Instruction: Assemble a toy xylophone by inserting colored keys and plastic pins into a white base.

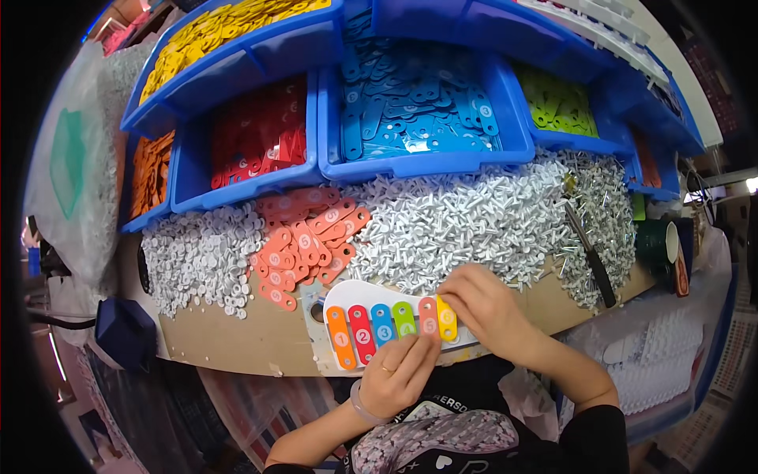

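A white toy xylophone base (355,292) lies at the table's front edge, with a row of coloured bars on it. From the left these are orange (341,338), red (362,335), blue (384,324), green (404,318), salmon (428,313) and yellow (447,317). My left hand (391,378) is closed, its fingertips at the lower end of the salmon bar and covering the lower green one; its thumb is hidden. With bent fingers, my right hand (493,312) pinches at the upper end of the yellow bar. Whether a small fastener is between those fingers cannot be seen.
Beyond the base lie a pile of salmon bars (304,245), white washers (201,257) and white pins (466,221). A dark-handled tool (600,276) rests on metal screws (612,229) at right. Blue bins (426,166) of coloured bars stand behind; a green cup (657,241) is far right.
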`<state>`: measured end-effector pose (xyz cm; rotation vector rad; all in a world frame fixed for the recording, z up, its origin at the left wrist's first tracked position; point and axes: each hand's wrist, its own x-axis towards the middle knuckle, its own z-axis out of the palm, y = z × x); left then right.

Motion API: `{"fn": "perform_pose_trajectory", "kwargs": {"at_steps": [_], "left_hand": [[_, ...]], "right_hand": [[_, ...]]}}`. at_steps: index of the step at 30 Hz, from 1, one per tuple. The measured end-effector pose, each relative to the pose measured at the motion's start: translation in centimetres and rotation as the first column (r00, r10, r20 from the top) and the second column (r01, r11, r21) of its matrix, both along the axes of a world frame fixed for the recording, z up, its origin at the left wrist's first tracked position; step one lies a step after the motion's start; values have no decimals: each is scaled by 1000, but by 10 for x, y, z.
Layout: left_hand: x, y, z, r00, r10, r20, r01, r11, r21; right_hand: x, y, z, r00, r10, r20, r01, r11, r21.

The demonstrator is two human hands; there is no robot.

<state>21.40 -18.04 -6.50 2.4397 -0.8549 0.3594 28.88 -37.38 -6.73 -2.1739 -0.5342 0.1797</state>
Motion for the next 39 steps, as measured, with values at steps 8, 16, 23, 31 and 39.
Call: {"fn": "perform_pose_trajectory", "kwargs": {"at_steps": [8, 16, 23, 31, 39], "left_hand": [[5, 12, -5, 993, -96, -71, 93, 995, -34], [14, 7, 4, 962, 100, -255, -111, 993, -29], [13, 4, 2, 930, 164, -329, -164, 986, 28], [20, 19, 30, 942, 75, -326, -77, 997, 8], [114, 14, 85, 988, -132, -85, 123, 987, -100]], "right_hand": [[-11, 0, -3, 954, 111, 279, -69, 985, -156], [-32, -4, 10, 976, 58, 208, -20, 983, -181], [-37, -16, 1, 970, 137, 199, -90, 970, -226], [-43, -19, 2, 937, 136, 320, -46, 961, -274], [9, -50, 23, 798, -9, 602, 136, 977, -166]]}}
